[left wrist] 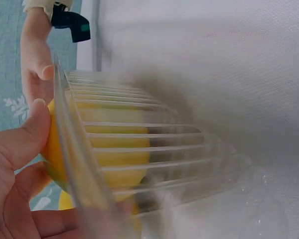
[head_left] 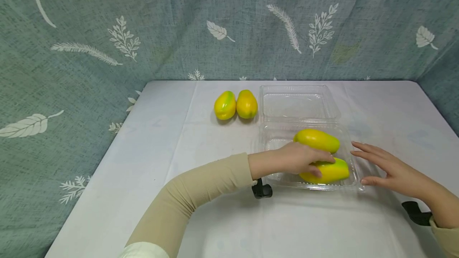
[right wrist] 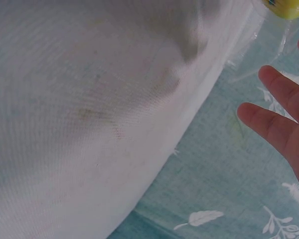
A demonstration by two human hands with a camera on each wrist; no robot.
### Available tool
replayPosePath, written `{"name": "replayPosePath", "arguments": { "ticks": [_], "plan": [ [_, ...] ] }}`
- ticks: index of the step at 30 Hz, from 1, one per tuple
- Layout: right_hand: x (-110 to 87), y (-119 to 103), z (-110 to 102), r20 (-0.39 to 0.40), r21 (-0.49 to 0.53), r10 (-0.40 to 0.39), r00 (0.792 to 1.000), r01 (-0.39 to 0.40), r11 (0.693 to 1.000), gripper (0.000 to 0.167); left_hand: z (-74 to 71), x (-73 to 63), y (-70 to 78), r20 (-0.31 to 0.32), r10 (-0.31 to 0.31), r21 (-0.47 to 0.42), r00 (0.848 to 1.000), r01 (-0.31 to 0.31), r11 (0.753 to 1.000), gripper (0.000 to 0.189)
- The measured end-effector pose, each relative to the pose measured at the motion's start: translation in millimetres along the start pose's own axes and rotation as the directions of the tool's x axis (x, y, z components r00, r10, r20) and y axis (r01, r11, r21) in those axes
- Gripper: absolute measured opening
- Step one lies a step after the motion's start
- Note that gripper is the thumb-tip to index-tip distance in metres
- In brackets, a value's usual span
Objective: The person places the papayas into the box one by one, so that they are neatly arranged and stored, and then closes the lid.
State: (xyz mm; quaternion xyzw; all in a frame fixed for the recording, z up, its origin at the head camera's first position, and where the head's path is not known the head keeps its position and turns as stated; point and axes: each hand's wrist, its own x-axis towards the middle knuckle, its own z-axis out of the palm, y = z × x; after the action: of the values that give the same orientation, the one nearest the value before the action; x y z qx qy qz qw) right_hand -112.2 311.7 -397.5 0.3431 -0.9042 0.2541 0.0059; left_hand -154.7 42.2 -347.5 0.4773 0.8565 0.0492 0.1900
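A clear plastic clamshell box [head_left: 276,132] lies unfolded on the table, its lid half [head_left: 295,104] laid back behind the base. Two yellow-green papayas are in the base, one behind the other. My left hand [head_left: 299,158] reaches over the box's left side and grips the nearer papaya [head_left: 337,171], thumb in front and fingers across its top. The farther papaya [head_left: 317,139] lies just beyond those fingers. In the left wrist view, the ribbed plastic wall covers part of the gripped papaya [left wrist: 119,144]. My right hand [head_left: 394,170] hovers with spread fingers by the box's right edge, holding nothing.
Two more papayas, a left one [head_left: 225,105] and a right one [head_left: 247,104], sit side by side left of the lid. A white cloth covers the table [head_left: 222,226]. A leaf-patterned green curtain [head_left: 244,43] hangs behind and at the sides.
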Motion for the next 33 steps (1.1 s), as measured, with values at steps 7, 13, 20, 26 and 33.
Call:
{"name": "replayPosePath", "arguments": {
  "ticks": [7,13,20,26,33],
  "plan": [
    [-0.4,-0.3,0.7,-0.005,-0.003,0.005,1.0,-0.005,1.0,0.075,2.0,-0.5,-0.6,0.007,-0.011,-0.054,1.0,0.011,0.998,0.054],
    [-0.1,-1.0,0.6,-0.004,0.005,0.002,1.0,-0.002,1.0,0.075,3.1,-1.5,-1.7,-0.007,-0.004,-0.05,1.0,0.004,0.999,0.055],
    [0.2,-1.1,1.2,-0.001,0.001,0.0,1.0,0.0,1.0,0.074,4.2,-4.3,-4.9,-0.023,-0.002,-0.062,1.0,0.001,0.998,0.056],
    [0.2,-1.5,1.5,-0.003,-0.006,-0.001,1.0,0.001,1.0,0.073,1.6,-9.4,-9.6,-0.028,-0.015,-0.104,0.999,0.012,0.994,0.057],
    [0.5,-2.0,1.4,-0.005,-0.01,-0.005,1.0,0.005,1.0,0.074,-10.1,-21.2,-16.7,-0.037,-0.073,-0.133,0.997,0.068,0.989,0.065]
  ]
}}
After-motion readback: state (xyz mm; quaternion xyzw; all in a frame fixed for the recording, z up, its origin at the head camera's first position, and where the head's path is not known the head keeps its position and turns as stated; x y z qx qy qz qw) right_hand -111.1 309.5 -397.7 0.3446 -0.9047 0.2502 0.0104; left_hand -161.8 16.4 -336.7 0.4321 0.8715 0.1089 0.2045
